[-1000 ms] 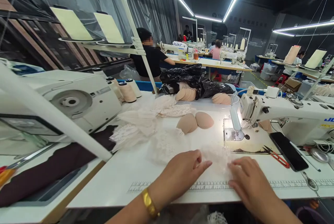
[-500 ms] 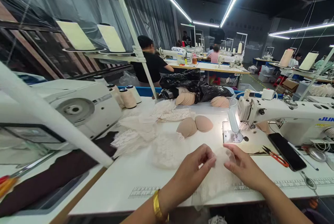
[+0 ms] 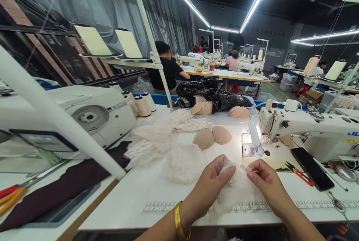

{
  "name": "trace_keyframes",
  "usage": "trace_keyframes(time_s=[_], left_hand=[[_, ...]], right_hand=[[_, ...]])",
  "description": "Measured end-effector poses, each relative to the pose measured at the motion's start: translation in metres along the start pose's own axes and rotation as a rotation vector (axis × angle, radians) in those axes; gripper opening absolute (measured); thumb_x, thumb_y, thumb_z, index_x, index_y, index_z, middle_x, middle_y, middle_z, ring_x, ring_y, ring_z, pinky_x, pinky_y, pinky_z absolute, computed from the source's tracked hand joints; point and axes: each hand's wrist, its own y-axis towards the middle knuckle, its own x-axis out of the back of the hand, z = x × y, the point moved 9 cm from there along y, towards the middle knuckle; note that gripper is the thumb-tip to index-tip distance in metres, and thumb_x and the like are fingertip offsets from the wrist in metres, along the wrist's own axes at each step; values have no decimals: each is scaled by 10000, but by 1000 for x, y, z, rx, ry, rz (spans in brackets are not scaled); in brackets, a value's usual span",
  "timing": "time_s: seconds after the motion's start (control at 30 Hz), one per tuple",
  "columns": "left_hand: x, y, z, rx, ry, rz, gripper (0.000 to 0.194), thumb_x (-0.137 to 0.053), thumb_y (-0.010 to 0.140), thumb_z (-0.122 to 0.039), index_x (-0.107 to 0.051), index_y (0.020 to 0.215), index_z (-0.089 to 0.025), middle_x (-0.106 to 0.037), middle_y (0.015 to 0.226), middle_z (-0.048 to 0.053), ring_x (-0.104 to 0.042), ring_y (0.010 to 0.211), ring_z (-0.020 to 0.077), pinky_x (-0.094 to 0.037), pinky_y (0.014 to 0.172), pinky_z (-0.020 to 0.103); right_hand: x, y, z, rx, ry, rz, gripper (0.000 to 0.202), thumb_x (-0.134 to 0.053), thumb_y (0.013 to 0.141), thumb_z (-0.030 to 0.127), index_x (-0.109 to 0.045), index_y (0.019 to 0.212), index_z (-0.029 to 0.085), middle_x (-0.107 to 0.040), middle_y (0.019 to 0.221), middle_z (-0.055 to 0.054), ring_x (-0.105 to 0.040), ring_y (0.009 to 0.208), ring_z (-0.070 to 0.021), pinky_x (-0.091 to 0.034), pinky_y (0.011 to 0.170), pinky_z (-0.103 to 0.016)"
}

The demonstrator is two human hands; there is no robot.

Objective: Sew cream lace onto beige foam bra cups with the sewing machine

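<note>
Sheer white lace fabric (image 3: 231, 192) hangs between my two hands over the front of the sewing table. My left hand (image 3: 215, 179), with a gold bracelet at its wrist, pinches a gathered edge of it. Opposite, my right hand (image 3: 265, 181) pinches another edge between thumb and fingers. Just behind is the lit presser foot area of a sewing machine (image 3: 254, 150). Another lace piece (image 3: 183, 164) lies flat to the left of my hands. Beyond it sit beige bra cups (image 3: 221, 135), a stack beside a single one.
Orange-handled thread snips (image 3: 301, 175) and a black phone (image 3: 312, 170) lie right of my hands. More lace (image 3: 151, 140), thread cones (image 3: 142, 106) and black plastic bags (image 3: 207, 91) are further back. A slanted white pole (image 3: 70, 121) crosses the left side.
My right hand has closed from spread fingers into a pinch on the lace. The lace has been raised and bunched between both hands. The view has shifted slightly.
</note>
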Motion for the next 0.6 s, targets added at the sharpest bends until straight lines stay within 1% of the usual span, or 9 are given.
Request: trace_keyframes(time_s=[0.03, 0.1, 0.13, 0.2, 0.27, 0.33, 0.4, 0.47, 0.6], left_hand=[[2, 0, 0, -13, 68, -22, 479, -689, 842, -545, -364, 717, -216, -358, 682, -65, -338, 640, 115, -322, 572, 228], [5, 2, -3, -36, 248, -12, 451, -625, 881, -542, -350, 720, -223, -351, 688, -63, -349, 641, 125, -328, 577, 242], [7, 5, -6, -47, 358, 16, 428, -608, 894, -546, -375, 736, -223, -384, 695, -57, -385, 647, 135, -350, 588, 253], [19, 15, -19, -110, 621, 25, 340, -603, 916, -523, -482, 843, -213, -533, 785, -18, -515, 726, 179, -433, 666, 295], [43, 29, -38, -207, 955, -94, 262, -613, 937, -423, -560, 1053, -194, -661, 1059, 77, -618, 970, 257, -488, 847, 369], [71, 45, -52, -223, 1275, -248, 258, -609, 931, -277, -581, 1164, -169, -648, 1273, 158, -596, 1184, 326, -464, 978, 433], [91, 61, -52, -166, 1379, -290, 190, -615, 892, -186, -628, 1077, -144, -692, 1192, 185, -641, 1124, 360, -484, 924, 445], [102, 72, -48, -140, 1392, -284, 66, -601, 884, -163, -650, 928, -152, -730, 1050, 170, -682, 1003, 352, -499, 840, 419], [108, 74, -49, -184, 1400, -304, 233, -512, 910, -170, -624, 707, -191, -742, 891, 137, -692, 894, 325, -496, 779, 396]], right_hand=[[1, 1, 1, 7, 5, -25, 374, -753, 863, 568, -613, 854, 221, -596, 825, 7, -513, 785, -178, -409, 728, -283], [4, 3, 0, 5, -1, -69, 393, -739, 859, 581, -596, 802, 219, -594, 746, 10, -518, 733, -178, -416, 699, -290], [6, 5, -2, -7, -17, -88, 396, -740, 852, 575, -585, 775, 220, -584, 702, 17, -510, 700, -174, -410, 678, -289], [9, 11, -10, -57, -74, -105, 379, -754, 826, 544, -576, 745, 220, -585, 655, 24, -495, 649, -165, -388, 639, -283], [11, 16, -20, -116, -138, -97, 361, -766, 796, 518, -573, 725, 221, -612, 648, 19, -494, 620, -162, -370, 606, -280], [11, 19, -27, -149, -181, -75, 361, -767, 776, 516, -564, 708, 226, -634, 645, 11, -508, 606, -166, -371, 590, -282], [12, 20, -28, -148, -201, -74, 357, -756, 779, 517, -555, 706, 231, -656, 661, 5, -531, 616, -175, -386, 599, -288], [12, 19, -26, -137, -208, -86, 342, -737, 796, 508, -551, 711, 234, -672, 678, 2, -551, 635, -181, -399, 619, -294], [10, 18, -22, -135, -190, -91, 341, -747, 802, 488, -537, 714, 234, -693, 688, -1, -568, 649, -184, -400, 628, -295]])
